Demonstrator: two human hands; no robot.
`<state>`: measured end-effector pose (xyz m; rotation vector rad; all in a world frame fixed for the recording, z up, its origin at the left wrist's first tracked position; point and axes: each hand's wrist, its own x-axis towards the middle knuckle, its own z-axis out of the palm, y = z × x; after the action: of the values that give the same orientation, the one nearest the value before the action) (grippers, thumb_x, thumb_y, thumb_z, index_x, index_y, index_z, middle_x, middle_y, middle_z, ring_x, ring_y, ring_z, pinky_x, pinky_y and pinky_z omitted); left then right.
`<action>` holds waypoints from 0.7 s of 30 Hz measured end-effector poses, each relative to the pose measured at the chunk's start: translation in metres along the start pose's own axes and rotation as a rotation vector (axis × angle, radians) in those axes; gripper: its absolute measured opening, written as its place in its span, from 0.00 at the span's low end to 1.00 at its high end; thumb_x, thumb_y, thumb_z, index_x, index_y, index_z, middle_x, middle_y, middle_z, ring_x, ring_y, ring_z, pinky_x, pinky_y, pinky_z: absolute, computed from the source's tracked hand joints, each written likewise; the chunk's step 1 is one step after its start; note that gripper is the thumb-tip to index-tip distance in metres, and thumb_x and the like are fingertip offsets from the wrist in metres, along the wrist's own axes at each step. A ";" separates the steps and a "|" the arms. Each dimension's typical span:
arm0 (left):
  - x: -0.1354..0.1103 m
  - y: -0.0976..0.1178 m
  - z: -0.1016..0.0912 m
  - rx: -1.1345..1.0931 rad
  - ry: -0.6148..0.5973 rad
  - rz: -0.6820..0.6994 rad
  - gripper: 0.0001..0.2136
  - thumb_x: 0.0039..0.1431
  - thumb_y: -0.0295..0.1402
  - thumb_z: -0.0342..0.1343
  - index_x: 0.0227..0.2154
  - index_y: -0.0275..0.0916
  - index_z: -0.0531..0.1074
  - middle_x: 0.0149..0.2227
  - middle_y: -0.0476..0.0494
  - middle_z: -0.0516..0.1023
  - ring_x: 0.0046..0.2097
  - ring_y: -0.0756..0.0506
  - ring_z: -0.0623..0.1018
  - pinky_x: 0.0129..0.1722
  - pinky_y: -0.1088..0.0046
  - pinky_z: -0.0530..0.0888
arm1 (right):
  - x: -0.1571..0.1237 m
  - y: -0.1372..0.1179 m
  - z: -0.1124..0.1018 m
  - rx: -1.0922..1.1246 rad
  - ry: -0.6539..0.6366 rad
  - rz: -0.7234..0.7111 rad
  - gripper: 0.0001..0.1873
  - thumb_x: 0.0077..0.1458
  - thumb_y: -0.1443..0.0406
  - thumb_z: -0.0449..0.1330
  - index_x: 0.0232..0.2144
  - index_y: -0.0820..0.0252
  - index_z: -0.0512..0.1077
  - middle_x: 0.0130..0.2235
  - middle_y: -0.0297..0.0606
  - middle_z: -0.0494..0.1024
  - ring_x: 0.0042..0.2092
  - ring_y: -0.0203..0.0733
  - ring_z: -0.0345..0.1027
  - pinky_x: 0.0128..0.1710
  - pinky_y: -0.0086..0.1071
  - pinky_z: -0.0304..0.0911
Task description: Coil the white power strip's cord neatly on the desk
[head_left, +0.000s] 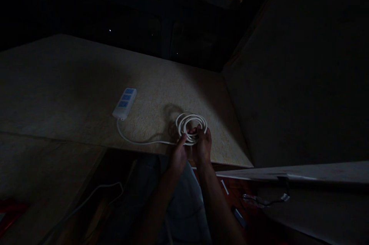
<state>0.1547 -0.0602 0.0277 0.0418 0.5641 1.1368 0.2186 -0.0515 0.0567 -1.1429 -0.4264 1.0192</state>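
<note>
A white cable is wound into a coil (191, 124) on a speckled tabletop (72, 83) near its front edge. My left hand (178, 154) and my right hand (202, 147) sit side by side at the near side of the coil, fingers closed on its loops. From the coil the cable runs left along the table to a white power strip (124, 103) with blue sockets. The scene is very dark, and only the patch around the coil is lit.
A dim wall (302, 83) rises on the right, with a pale ledge (317, 172) below it. A loose white cord (103, 189) hangs under the table at lower left. A dark window lies behind the table.
</note>
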 end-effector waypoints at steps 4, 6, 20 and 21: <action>-0.007 0.023 -0.010 -0.047 -0.006 0.085 0.10 0.55 0.28 0.58 0.41 0.40 0.74 0.44 0.45 0.80 0.51 0.46 0.77 0.56 0.65 0.69 | 0.006 0.002 -0.012 -0.071 -0.022 -0.015 0.13 0.49 0.56 0.63 0.34 0.55 0.66 0.27 0.28 0.70 0.28 0.34 0.65 0.31 0.29 0.65; -0.009 0.032 -0.011 -0.048 0.006 0.126 0.12 0.54 0.29 0.60 0.42 0.40 0.73 0.44 0.45 0.79 0.49 0.45 0.78 0.55 0.62 0.70 | 0.005 0.003 -0.018 -0.105 -0.059 -0.005 0.14 0.50 0.55 0.62 0.36 0.55 0.67 0.28 0.29 0.72 0.30 0.36 0.66 0.33 0.30 0.65; 0.002 0.026 0.000 0.249 0.058 0.191 0.14 0.41 0.26 0.69 0.35 0.35 0.77 0.31 0.47 0.81 0.33 0.46 0.80 0.41 0.68 0.75 | -0.004 0.006 -0.037 -0.234 -0.206 0.007 0.24 0.55 0.44 0.57 0.41 0.55 0.73 0.38 0.39 0.79 0.41 0.44 0.72 0.37 0.34 0.67; 0.002 0.027 -0.001 0.224 0.066 0.169 0.12 0.41 0.25 0.68 0.33 0.35 0.77 0.29 0.47 0.80 0.32 0.47 0.80 0.41 0.68 0.75 | -0.003 0.007 -0.039 -0.220 -0.214 0.020 0.25 0.55 0.43 0.56 0.41 0.55 0.73 0.39 0.39 0.79 0.41 0.44 0.72 0.37 0.34 0.67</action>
<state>0.1323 -0.0472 0.0345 0.2502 0.7563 1.2372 0.2424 -0.0749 0.0359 -1.2397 -0.7130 1.1378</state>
